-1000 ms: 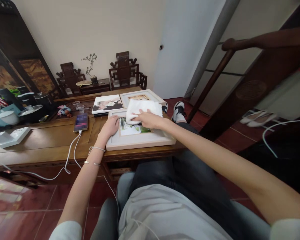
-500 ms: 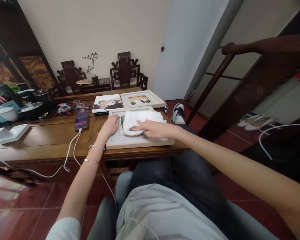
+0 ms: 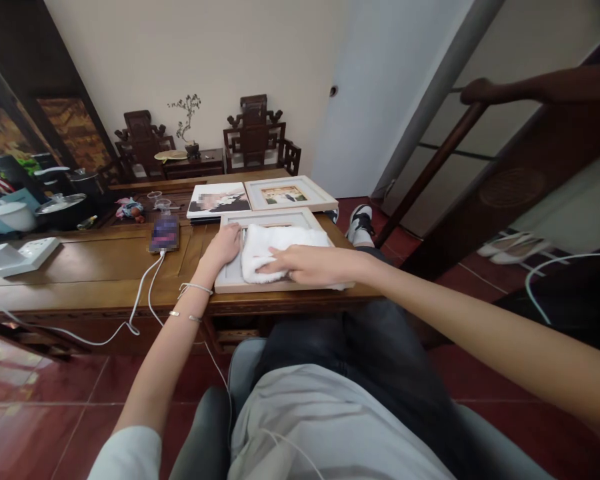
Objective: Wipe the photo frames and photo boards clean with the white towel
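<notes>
A white picture frame (image 3: pixel 280 217) lies flat at the near edge of the wooden table (image 3: pixel 90 280). A folded white cloth (image 3: pixel 275 241) covers most of its glass. My right hand (image 3: pixel 305 264) rests on the cloth's near side, fingers stretched flat and pressing it down. My left hand (image 3: pixel 225 245) lies on the frame's left border, fingers curled over it, steadying it. Two thin bracelets circle my left wrist.
Two more framed pictures (image 3: pixel 290 193) (image 3: pixel 217 200) lie behind the near frame. A phone (image 3: pixel 164 233) on a white charging cable, a power strip (image 3: pixel 27 256), pots and small cups sit to the left. Carved chairs stand by the far wall; a dark wooden railing is on the right.
My right hand has dragged the cloth from the frame's far edge toward me, so it now covers the photo that showed before. My left hand stayed on the frame's left side.
</notes>
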Tool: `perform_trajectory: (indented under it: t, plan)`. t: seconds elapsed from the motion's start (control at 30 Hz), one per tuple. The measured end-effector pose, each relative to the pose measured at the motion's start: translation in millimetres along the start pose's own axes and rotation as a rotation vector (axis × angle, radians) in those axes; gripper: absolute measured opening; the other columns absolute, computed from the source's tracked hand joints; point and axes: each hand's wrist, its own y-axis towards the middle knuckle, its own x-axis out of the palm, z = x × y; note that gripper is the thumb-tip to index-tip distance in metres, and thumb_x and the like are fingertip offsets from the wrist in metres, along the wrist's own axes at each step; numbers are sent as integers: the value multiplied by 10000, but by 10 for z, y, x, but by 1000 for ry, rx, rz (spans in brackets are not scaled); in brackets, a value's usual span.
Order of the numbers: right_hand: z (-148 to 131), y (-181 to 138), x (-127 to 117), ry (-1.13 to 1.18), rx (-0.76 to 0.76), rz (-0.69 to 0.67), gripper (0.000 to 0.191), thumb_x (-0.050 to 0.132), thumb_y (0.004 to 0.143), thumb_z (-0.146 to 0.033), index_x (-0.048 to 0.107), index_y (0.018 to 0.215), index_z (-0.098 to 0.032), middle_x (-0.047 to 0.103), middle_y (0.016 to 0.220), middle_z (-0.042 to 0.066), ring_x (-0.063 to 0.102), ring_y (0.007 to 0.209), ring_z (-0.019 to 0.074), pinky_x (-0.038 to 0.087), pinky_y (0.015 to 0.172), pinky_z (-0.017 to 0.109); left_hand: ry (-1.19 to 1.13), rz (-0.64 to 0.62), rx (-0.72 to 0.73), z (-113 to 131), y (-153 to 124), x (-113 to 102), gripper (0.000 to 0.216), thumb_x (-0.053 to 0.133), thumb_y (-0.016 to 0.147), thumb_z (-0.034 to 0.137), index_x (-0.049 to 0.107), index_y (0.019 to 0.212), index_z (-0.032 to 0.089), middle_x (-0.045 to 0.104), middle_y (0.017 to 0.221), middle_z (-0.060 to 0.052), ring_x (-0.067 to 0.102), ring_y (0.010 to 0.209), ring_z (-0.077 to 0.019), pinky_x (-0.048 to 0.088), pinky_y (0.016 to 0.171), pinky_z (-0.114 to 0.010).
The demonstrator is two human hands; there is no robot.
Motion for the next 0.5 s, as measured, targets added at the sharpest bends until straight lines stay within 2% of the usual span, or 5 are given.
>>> perform_trajectory:
  t: [0.1,0.17,0.37,0.43,0.5]
  plan:
    - [-138,-20,-60,17,-44,-18,718,429,790,2,629,1442,-226,698,1352,108,648,1217,292,495,1030,422,-27,8,-42,21,-9,-23,344,393,993,134,676,1185,92,706,1261,-199,660,1191,-284,487,1086,-419]
    - [-91,74,-56,23,-11,3,720,428,786,13,636,1433,-225,676,1387,109,629,1255,303,481,1056,441,-75,18,-70,30,-17,-33,362,400,1004,163,640,1265,90,715,1245,-201,682,1160,-296,507,1053,-425]
    - [346,561,72,-71,248,120,817,378,771,70,564,1490,-269,455,1611,89,215,1561,355,250,1185,688,-205,99,-55,24,-43,-16,425,349,1049,250,530,1412,122,656,1381,-184,633,1277,-278,466,1113,-424]
    - [400,659,89,-98,300,152,821,370,770,74,554,1496,-261,419,1632,102,192,1563,376,225,1158,749,-214,103,-61,35,-47,-18,424,360,1049,271,538,1399,114,641,1403,-189,615,1304,-285,442,1142,-433]
    - [359,651,85,-79,284,138,810,377,763,73,587,1466,-270,451,1613,95,192,1563,372,250,1158,734,-217,111,-70,59,-50,-30,414,355,1054,293,560,1370,124,645,1397,-185,622,1292,-287,441,1141,-434]
